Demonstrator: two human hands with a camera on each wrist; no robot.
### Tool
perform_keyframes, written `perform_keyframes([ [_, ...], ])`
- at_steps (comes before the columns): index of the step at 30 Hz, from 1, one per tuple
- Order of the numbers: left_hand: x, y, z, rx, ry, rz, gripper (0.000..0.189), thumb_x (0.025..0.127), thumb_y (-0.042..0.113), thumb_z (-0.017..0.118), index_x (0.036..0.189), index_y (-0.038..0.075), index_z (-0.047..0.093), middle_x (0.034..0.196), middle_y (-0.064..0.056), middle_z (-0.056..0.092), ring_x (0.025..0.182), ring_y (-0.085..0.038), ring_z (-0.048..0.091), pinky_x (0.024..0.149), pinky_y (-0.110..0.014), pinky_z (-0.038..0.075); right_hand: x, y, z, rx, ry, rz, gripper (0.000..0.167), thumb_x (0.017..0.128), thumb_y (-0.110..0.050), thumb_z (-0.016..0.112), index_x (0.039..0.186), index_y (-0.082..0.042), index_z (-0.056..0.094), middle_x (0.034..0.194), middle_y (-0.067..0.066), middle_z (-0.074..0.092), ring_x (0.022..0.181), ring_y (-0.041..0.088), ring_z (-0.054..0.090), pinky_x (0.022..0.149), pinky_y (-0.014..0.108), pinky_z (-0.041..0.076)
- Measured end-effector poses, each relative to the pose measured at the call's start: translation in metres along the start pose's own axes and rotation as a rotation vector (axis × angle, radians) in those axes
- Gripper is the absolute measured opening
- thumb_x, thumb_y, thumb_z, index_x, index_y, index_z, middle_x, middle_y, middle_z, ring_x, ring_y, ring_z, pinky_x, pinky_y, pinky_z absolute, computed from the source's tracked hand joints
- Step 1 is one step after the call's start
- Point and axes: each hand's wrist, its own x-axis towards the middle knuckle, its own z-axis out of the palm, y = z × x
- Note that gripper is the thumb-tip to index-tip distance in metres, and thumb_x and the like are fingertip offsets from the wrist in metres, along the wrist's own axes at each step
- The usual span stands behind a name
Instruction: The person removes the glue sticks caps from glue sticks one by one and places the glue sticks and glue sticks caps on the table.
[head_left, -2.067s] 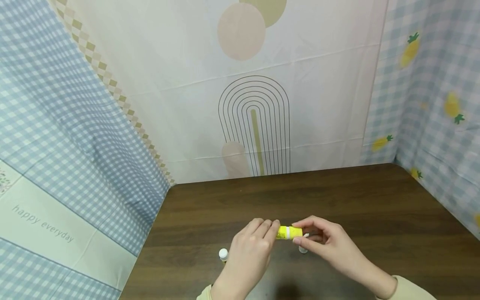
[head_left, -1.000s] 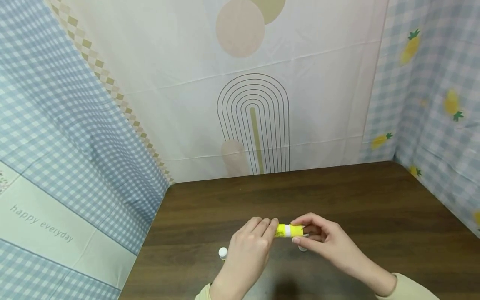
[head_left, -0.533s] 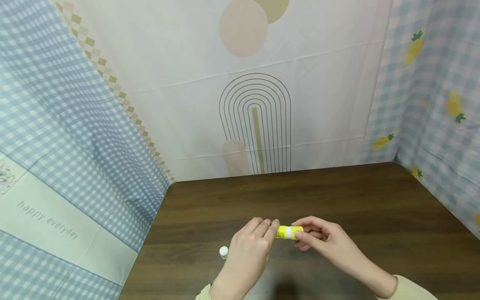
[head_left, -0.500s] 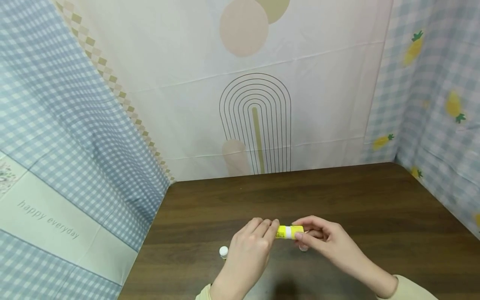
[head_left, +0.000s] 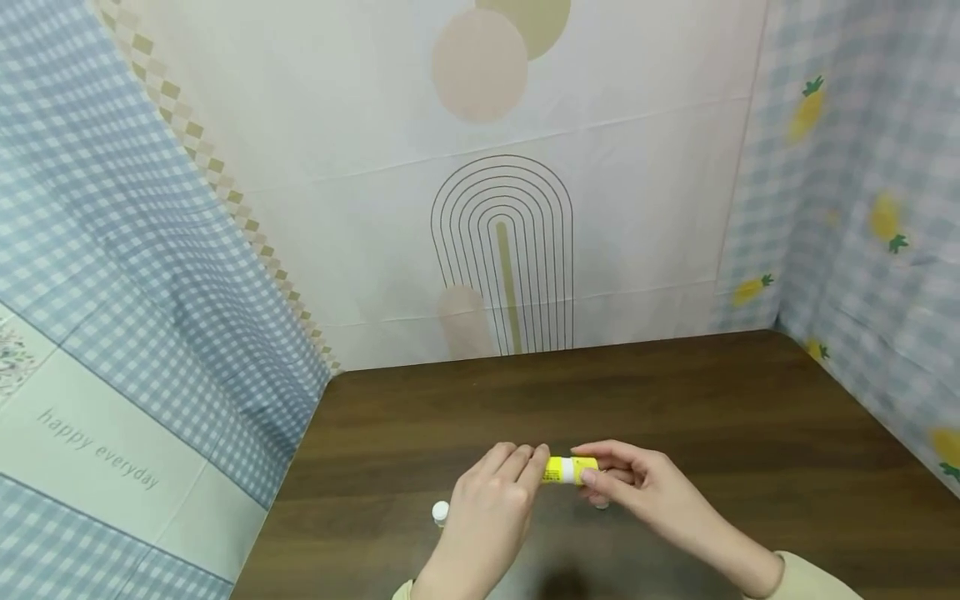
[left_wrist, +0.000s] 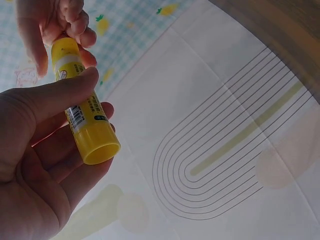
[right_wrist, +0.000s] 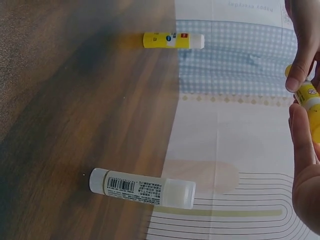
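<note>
A yellow glue stick (head_left: 557, 470) with a white band is held sideways above the table. My left hand (head_left: 491, 504) grips its left part, thumb across the label in the left wrist view, where the near end of the glue stick (left_wrist: 97, 142) shows a hollow round rim. My right hand (head_left: 637, 483) pinches the other end, past the white band, between thumb and forefinger. A second yellow glue stick (right_wrist: 167, 40) with a white cap stands upright, mostly hidden behind my left hand in the head view. A white glue stick (right_wrist: 142, 189) with a translucent cap stands beneath my right hand.
The dark wooden table (head_left: 675, 383) has a back edge against a white printed cloth (head_left: 637, 208). Blue checked cloths hang at the left (head_left: 187, 250) and right (head_left: 840, 233).
My right thumb and fingers have shifted slightly on the glue stick's end. My left hand keeps its grip. The head view has moved slightly.
</note>
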Motion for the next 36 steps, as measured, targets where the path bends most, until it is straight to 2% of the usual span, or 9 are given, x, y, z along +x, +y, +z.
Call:
perform_keyframes([
  [4, -0.001, -0.001, 0.001, -0.001, 0.010, 0.006, 0.038, 0.071, 0.003, 0.086, 0.107, 0.008, 0.076, 0.097, 0.000, 0.075, 0.089, -0.013, 0.064, 0.079, -0.021, 0.054, 0.002, 0.000, 0.000, -0.005, 0.007, -0.009, 0.029, 0.102, -0.017, 0.061, 0.125, 0.001, 0.063, 0.105, 0.013, 0.073, 0.089, 0.022, 0.074, 0.076, 0.040, 0.060],
  [8, -0.001, 0.000, 0.003, -0.002, 0.014, 0.006, 0.036, 0.072, 0.002, 0.085, 0.106, 0.008, 0.076, 0.095, 0.000, 0.075, 0.088, -0.012, 0.064, 0.078, -0.021, 0.054, 0.000, -0.001, -0.002, -0.030, 0.032, -0.044, 0.023, 0.099, -0.015, 0.065, 0.118, -0.001, 0.065, 0.092, 0.006, 0.074, 0.079, 0.020, 0.073, 0.073, 0.035, 0.059],
  [12, -0.001, 0.001, 0.004, -0.007, 0.013, 0.004, 0.033, 0.074, 0.003, 0.084, 0.106, 0.008, 0.076, 0.094, 0.001, 0.075, 0.087, -0.012, 0.065, 0.077, -0.022, 0.054, -0.002, 0.000, -0.003, -0.053, 0.048, -0.086, 0.022, 0.096, -0.012, 0.068, 0.116, -0.003, 0.065, 0.083, 0.004, 0.072, 0.072, 0.019, 0.069, 0.069, 0.034, 0.058],
  [21, -0.001, 0.002, 0.005, 0.000, 0.020, 0.003, 0.034, 0.074, 0.003, 0.082, 0.106, 0.009, 0.076, 0.094, 0.000, 0.075, 0.087, -0.012, 0.064, 0.077, -0.022, 0.054, -0.003, 0.001, -0.006, -0.066, 0.054, -0.118, 0.022, 0.095, -0.010, 0.069, 0.116, -0.005, 0.066, 0.085, 0.005, 0.072, 0.073, 0.018, 0.069, 0.065, 0.032, 0.058],
  [25, -0.005, 0.001, 0.003, -0.002, 0.026, 0.005, 0.034, 0.074, 0.004, 0.083, 0.106, 0.009, 0.076, 0.094, 0.001, 0.074, 0.087, -0.012, 0.064, 0.077, -0.023, 0.055, -0.007, -0.001, -0.003, -0.100, 0.083, -0.116, 0.022, 0.094, -0.011, 0.070, 0.116, -0.009, 0.066, 0.084, 0.003, 0.072, 0.073, 0.018, 0.070, 0.065, 0.032, 0.057],
  [32, -0.013, -0.002, -0.001, 0.002, 0.051, 0.007, 0.035, 0.072, 0.004, 0.084, 0.105, 0.009, 0.075, 0.094, -0.001, 0.075, 0.086, -0.014, 0.065, 0.076, -0.024, 0.055, -0.020, -0.002, -0.007, -0.218, 0.172, -0.116, 0.023, 0.093, -0.010, 0.073, 0.115, -0.015, 0.068, 0.095, -0.002, 0.072, 0.079, 0.017, 0.070, 0.065, 0.030, 0.057],
  [36, -0.016, -0.004, -0.003, -0.007, 0.051, 0.011, 0.035, 0.072, 0.003, 0.083, 0.106, 0.008, 0.075, 0.095, -0.001, 0.075, 0.087, -0.014, 0.065, 0.076, -0.024, 0.055, -0.030, -0.004, -0.015, -0.299, 0.224, -0.065, 0.022, 0.093, -0.016, 0.073, 0.115, -0.018, 0.069, 0.101, -0.002, 0.071, 0.083, 0.014, 0.069, 0.066, 0.029, 0.057],
])
